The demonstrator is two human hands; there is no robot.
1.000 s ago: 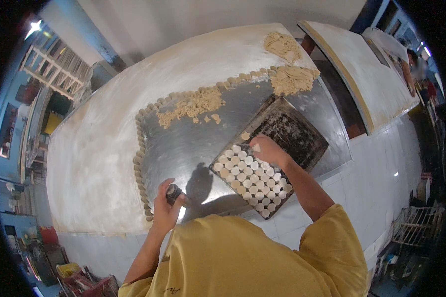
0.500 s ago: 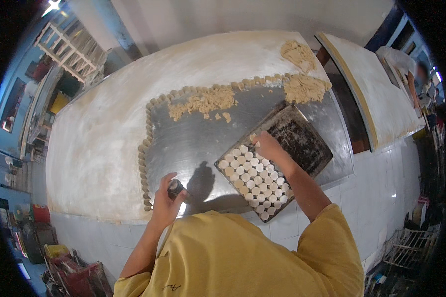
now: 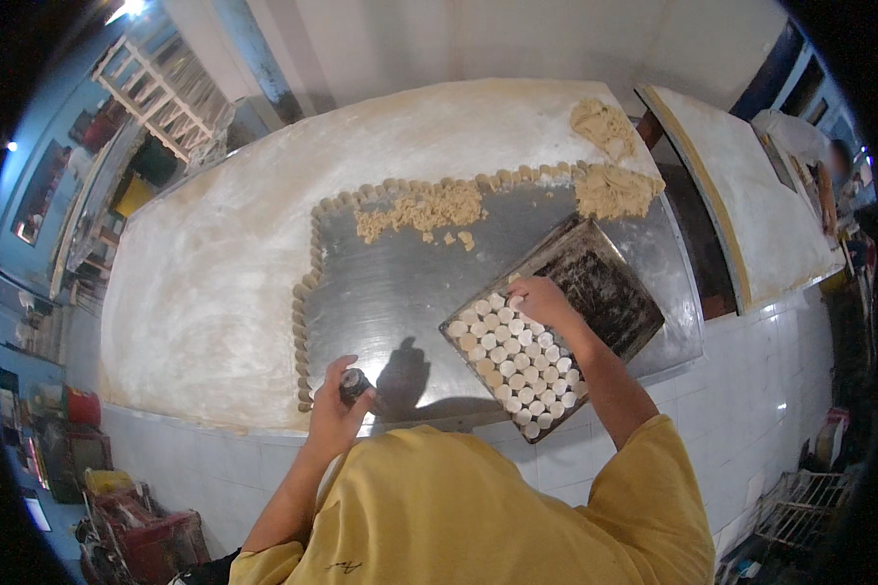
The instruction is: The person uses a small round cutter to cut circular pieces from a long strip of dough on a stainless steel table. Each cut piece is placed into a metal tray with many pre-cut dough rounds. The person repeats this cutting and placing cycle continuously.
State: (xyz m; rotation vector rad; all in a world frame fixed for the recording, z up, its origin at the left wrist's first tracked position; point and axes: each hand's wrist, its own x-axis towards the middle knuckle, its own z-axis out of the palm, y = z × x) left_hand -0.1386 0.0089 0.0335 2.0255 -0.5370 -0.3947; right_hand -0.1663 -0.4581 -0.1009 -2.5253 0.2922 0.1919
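My left hand (image 3: 336,409) is closed around a small dark round cutter (image 3: 354,383), held above the near edge of the metal sheet (image 3: 390,283). My right hand (image 3: 548,301) reaches over a dark baking tray (image 3: 610,283), its fingertips pinched at a pale dough round, partly hidden by the fingers. Close-set rows of flat dough rounds (image 3: 523,359) cover the tray's near left part, while its far right part shows scorched metal. The tray lies at a slant, its near corner past the table's front edge.
Scalloped dough trimmings (image 3: 300,292) border the metal sheet on its left and far sides. Dough crumbs (image 3: 439,207) lie inside the border; two dough lumps (image 3: 615,193) (image 3: 603,127) sit at the far right. Beyond a gap stands another table (image 3: 732,185), with a person (image 3: 829,185) behind it.
My right hand has shifted slightly nearer over the rows of dough rounds. My left hand keeps its hold on the cutter. The whole view has moved a little.
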